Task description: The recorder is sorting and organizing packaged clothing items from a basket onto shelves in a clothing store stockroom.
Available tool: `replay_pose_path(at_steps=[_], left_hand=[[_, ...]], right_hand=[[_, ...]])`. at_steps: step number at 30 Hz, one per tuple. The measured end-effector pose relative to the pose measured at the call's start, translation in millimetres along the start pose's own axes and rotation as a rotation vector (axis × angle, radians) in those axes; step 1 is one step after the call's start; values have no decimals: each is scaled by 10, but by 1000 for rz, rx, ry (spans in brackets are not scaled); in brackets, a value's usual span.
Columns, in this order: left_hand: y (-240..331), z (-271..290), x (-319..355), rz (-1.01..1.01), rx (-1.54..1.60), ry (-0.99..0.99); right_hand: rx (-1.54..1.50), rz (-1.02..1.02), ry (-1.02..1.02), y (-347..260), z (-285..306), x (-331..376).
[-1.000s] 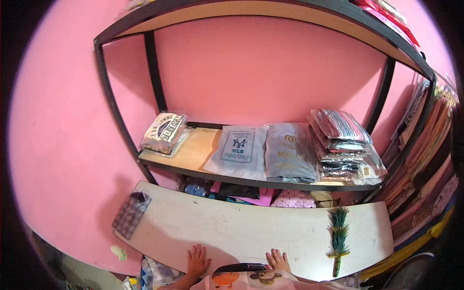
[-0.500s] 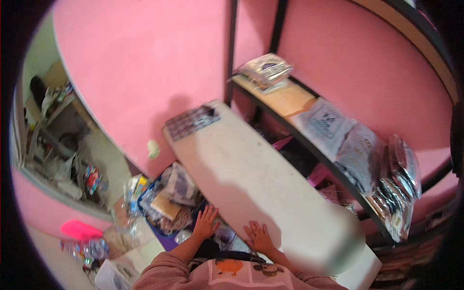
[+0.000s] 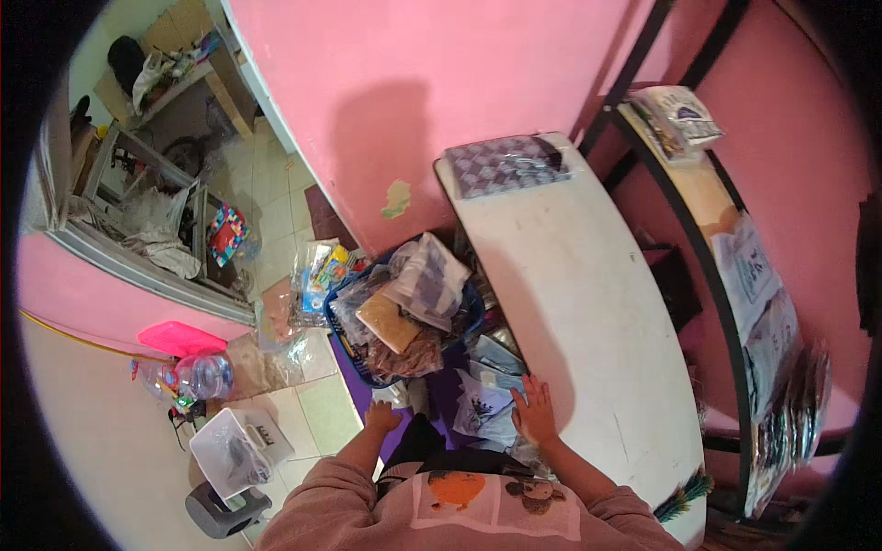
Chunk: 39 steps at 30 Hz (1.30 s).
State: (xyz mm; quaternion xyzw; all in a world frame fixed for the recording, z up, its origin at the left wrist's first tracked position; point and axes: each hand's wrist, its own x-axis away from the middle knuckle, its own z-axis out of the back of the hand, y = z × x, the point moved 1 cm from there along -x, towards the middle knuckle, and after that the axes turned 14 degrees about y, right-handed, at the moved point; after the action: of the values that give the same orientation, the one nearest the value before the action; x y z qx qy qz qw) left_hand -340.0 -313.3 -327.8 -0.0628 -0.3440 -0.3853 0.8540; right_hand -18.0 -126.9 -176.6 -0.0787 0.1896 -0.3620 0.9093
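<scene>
My right hand (image 3: 535, 410) lies flat with its fingers spread on the left edge of a long white table (image 3: 588, 303). It holds nothing. Lower and to the left, my left hand (image 3: 382, 418) hangs in the air with its fingers curled in, and nothing shows in it. Just beyond that hand stands a blue basket (image 3: 478, 317) heaped with plastic-wrapped folded cloth (image 3: 427, 280). Between the basket and the table, bagged pale-blue garments (image 3: 485, 409) lie low down. A grey patterned folded cloth in clear plastic (image 3: 508, 165) rests on the table's far end.
Along the right wall runs a black-framed shelf (image 3: 726, 303) with bagged garments (image 3: 790, 404). A white bin (image 3: 230, 455), a grey stool-like object (image 3: 225, 510), a large clear bottle (image 3: 204, 375) and a pink dustpan-like piece (image 3: 182, 338) stand at left. A doorway opens at upper left.
The view has swung left, so more of the basket and floor shows. My left hand has curled in and drawn back from the basket side; my right hand remains on the table edge.
</scene>
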Motion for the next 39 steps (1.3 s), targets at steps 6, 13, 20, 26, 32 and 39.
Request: replay_pose_path(at_steps=[6, 13, 20, 26, 32, 39], left_hand=[[-496, 398, -537, -115, -190, 178], [-509, 745, -1291, -159, -44, 270], [-791, 538, -1471, -85, 48, 245], [-824, 95, -1270, -148, -30, 87], [-1090, 231, -1117, -97, -98, 17], [-440, 1018, -965, -121, 64, 568]], right_hand=[[-94, 62, -172, -372, -954, -830], [-116, -450, -846, -345, -2733, -1044], [-293, -1063, -617, -482, -3982, -683], [-1051, -1517, -284, -220, -4468, -435], [-1195, -1647, -399, -919, -3945, -1207], [-1529, -1497, -290, -1263, -2672, -1652]])
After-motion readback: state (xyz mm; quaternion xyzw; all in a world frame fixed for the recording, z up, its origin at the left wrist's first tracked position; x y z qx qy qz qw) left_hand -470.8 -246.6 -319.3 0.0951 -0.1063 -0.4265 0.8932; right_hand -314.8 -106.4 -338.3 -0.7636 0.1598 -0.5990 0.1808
